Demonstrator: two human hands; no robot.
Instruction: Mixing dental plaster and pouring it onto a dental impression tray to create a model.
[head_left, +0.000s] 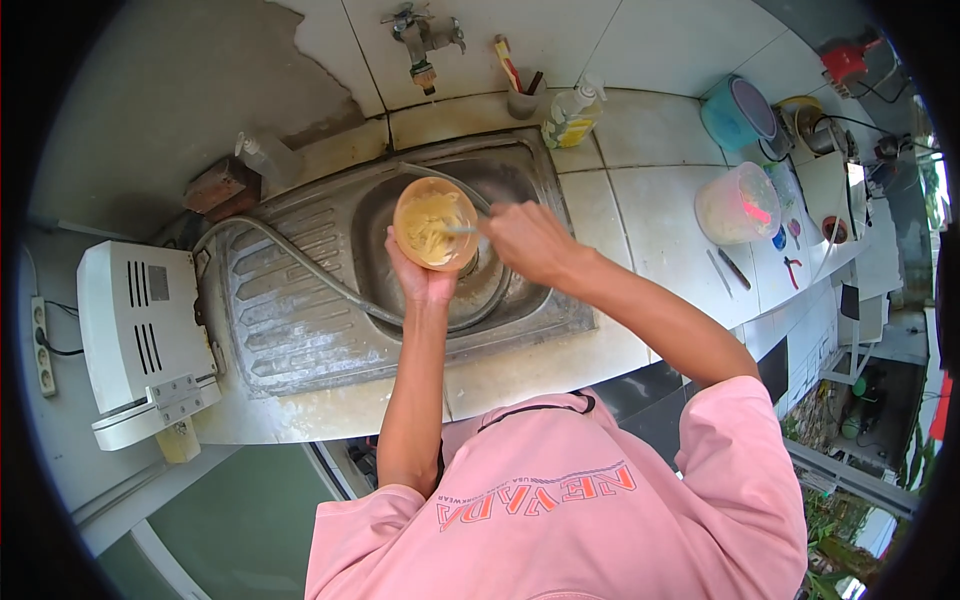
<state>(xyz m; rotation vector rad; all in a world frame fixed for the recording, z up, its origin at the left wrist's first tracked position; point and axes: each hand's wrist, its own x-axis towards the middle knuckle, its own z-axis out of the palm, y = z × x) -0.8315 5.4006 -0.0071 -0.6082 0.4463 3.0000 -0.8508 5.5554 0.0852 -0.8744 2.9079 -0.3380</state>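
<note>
Fingers of the right hand (530,240) are curled in tight, closed round the end of a slim utensil (462,230), and it's a slightly blurred fist up there at the bowl's right edge! The utensil's shaft runs leftward out of that grip, its far end down in a pale yellow mixture (432,222). Over to the left hand (420,280): it cups the orange bowl (403,215) from below, one digit reaching up the left side; the rest hide behind the bowl, so whether they're spread or pressed together I can't tell. And the bowl itself? Held up over the basin of the metal sink (365,235), tipped so its mouth faces us, the mixture roughly whipped and streaky inside.

Behind it, a grey hose (300,262) sweeps across the ribbed drainboard (285,350) and loops through the basin. Up on the wall sits the tap (422,42), and below it to the right, a pump bottle (573,115) beside a small cup (522,103). Out on the right-hand counter, a translucent tub (735,205) stands near a blue container (730,115), with a dark-handled knife (734,269) lying just in front. Far left, a white appliance (140,320) borders the drainboard.
</note>
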